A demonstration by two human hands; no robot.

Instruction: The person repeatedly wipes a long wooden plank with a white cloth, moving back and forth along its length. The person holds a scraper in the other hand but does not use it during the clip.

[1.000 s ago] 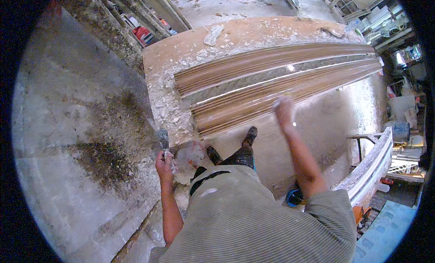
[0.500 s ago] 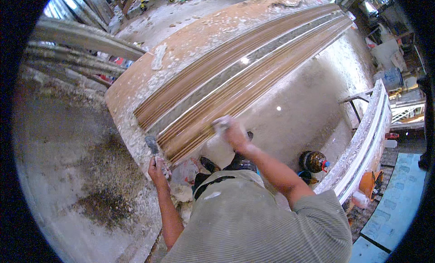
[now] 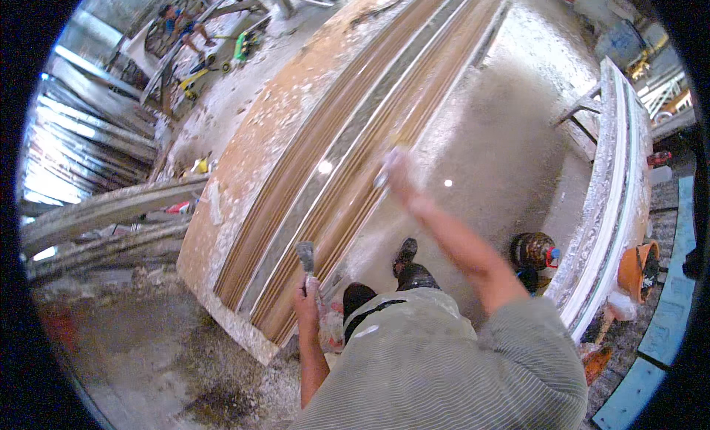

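From up here I see my left hand (image 3: 307, 297) clenched around the handle of a flat scraper (image 3: 305, 257), its blade pointing up and resting near the lower end of the long ribbed mould (image 3: 347, 156), close to the bottom edge of the plaster-caked workbench (image 3: 222, 230) that carries it. My right hand (image 3: 394, 169) is stretched far out along the mould's right edge, and it is blurred; it seems to press a pale wad or rag against the brown ribs, but I cannot tell whether the fingers are closed on it or just flat upon it. The mould runs from the bench's near corner up toward the far end, 1 grey channel between 2 bands of brown ridges, with a wet gleam at mid-length. I judge the step in hand to be wiping or coating the right band of ridges, with the scraper held in reserve. The next move, as I read it, calls for a long even sweep along the grooves, keeping pressure steady so nothing is skipped. A white cornice casting (image 3: 614, 208) lies well apart at the right, with a dark jug (image 3: 534, 251) and an orange bucket (image 3: 637, 271) near its lower end.
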